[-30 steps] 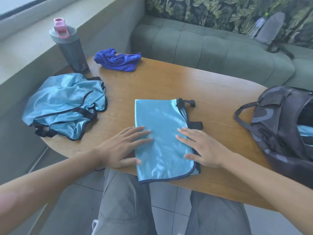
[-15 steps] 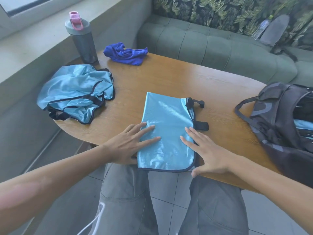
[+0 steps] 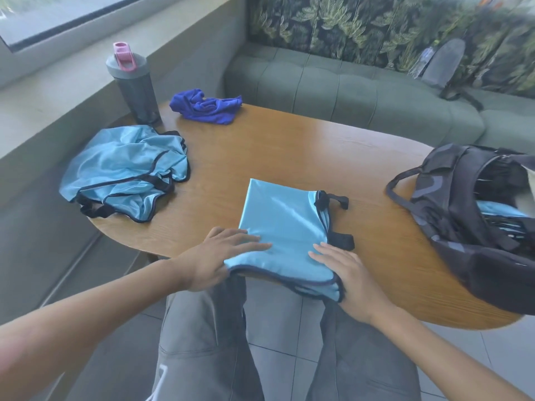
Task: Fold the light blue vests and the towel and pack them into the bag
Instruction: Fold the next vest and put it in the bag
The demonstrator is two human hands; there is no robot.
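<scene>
At the bottom of the frame, a seated person's grey-trousered legs (image 3: 202, 342) extend under a wooden table (image 3: 289, 146), and two bare forearms reach in from the lower corners. The left hand (image 3: 215, 256) lies at lower centre on the near left corner of a folded light blue vest (image 3: 285, 227); its fingers are straight and together on top of the cloth, and the thumb appears to tuck under the hem, which is lifted a little there. The right hand (image 3: 344, 273) lies flat on the near right corner of the same vest, fingers straight and slightly spread; whether the thumb hooks the edge cannot be told. The vest sits in the middle of the frame at the table's near edge, its dark-trimmed hem hanging just over that edge, with two black straps sticking out on its right side.

At the right edge, a dark camouflage bag (image 3: 463, 215) rests open on the table, with light blue cloth showing inside. At centre left, a crumpled pile of light blue vests (image 3: 124, 169) lies near the table's left edge. Further back, at upper left, a bunched dark blue towel (image 3: 207, 107) sits beside a grey bottle (image 3: 133, 88) with a pink cap. Beyond the table, a green bench (image 3: 347, 91) runs below leaf-patterned wallpaper (image 3: 362, 27).
</scene>
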